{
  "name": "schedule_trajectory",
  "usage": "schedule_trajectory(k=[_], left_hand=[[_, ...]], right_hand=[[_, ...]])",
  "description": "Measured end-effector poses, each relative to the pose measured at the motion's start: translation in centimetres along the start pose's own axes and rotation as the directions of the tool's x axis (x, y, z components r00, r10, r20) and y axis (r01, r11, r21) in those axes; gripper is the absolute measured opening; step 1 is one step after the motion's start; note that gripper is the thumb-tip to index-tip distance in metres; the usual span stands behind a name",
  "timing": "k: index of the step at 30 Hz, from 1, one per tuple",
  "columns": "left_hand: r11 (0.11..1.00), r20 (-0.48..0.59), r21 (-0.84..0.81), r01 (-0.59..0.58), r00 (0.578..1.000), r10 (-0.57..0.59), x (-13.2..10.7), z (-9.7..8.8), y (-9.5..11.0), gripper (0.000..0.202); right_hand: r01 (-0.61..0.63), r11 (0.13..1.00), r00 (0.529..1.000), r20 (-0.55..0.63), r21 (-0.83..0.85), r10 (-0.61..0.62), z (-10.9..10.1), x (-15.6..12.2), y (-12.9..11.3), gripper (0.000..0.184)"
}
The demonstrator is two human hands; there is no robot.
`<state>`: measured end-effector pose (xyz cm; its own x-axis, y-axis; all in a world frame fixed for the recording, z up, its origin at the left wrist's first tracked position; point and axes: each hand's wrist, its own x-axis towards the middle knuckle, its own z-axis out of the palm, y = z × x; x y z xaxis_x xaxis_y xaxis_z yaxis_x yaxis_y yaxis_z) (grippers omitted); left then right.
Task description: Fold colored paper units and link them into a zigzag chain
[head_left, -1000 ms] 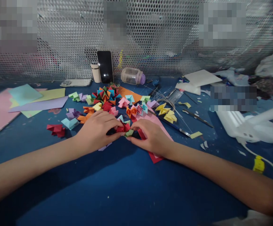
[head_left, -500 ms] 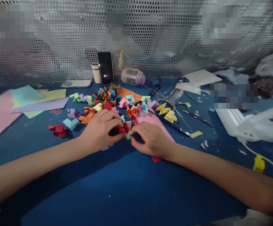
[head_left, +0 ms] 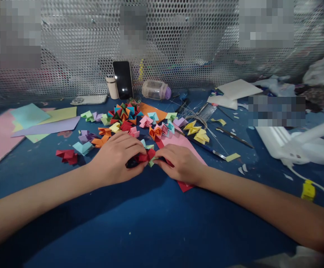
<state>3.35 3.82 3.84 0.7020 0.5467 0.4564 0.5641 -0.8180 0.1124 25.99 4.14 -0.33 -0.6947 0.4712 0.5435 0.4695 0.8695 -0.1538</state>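
My left hand [head_left: 120, 156] pinches a red folded paper piece [head_left: 147, 155] between thumb and fingers, in the middle of the head view. Against its right side sits a pale green folded paper piece [head_left: 152, 161], which the fingertips of my right hand [head_left: 175, 162] grip. The two pieces touch; how they join is hidden by the fingers. Behind my hands lie several loose folded units, among them an orange one [head_left: 155, 132], a light blue one [head_left: 83, 148] and a red one [head_left: 67, 156]. A multicoloured spiky paper ball [head_left: 125, 112] stands farther back.
Coloured paper sheets [head_left: 46, 127] lie at the left. A propped phone [head_left: 123, 80], a clear jar [head_left: 156, 90] and another phone [head_left: 89, 99] line the perforated metal panel [head_left: 175, 48]. To the right are a craft knife [head_left: 206, 148], tweezers [head_left: 236, 137] and a white lamp [head_left: 293, 147].
Both hands stay at nearly the same spot, still on the red and green pieces. The left fingers have shifted slightly left, and the whole view has moved a little.
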Motion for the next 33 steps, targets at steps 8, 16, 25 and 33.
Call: schedule_trajectory(k=[8, 16, 25, 33], left_hand=[[0.995, 0.029, 0.075, -0.059, 0.998, 0.057, -0.1, -0.6, 0.2, 0.01], [0.97, 0.024, 0.197, -0.138, 0.99, 0.136, -0.7, -0.6, 1.1, 0.012], [0.971, 0.056, -0.132, 0.199, 0.98, -0.193, 0.4, -2.0, -0.7, 0.018], [0.695, 0.28, -0.444, 0.566, 0.824, -0.492, 1.0, -2.8, -1.2, 0.028]], right_hand=[[-0.056, 0.997, 0.998, -0.016, 0.053, 0.057, 0.2, -0.1, 0.0, 0.011], [-0.093, 0.995, 0.996, -0.014, 0.044, 0.094, 0.3, -0.3, 0.0, 0.011], [-0.141, 0.989, 0.99, -0.011, 0.042, 0.142, 0.1, -0.1, 0.1, 0.013], [-0.141, 0.983, 0.983, -0.104, 0.116, 0.153, -0.4, 0.2, -0.1, 0.015]])
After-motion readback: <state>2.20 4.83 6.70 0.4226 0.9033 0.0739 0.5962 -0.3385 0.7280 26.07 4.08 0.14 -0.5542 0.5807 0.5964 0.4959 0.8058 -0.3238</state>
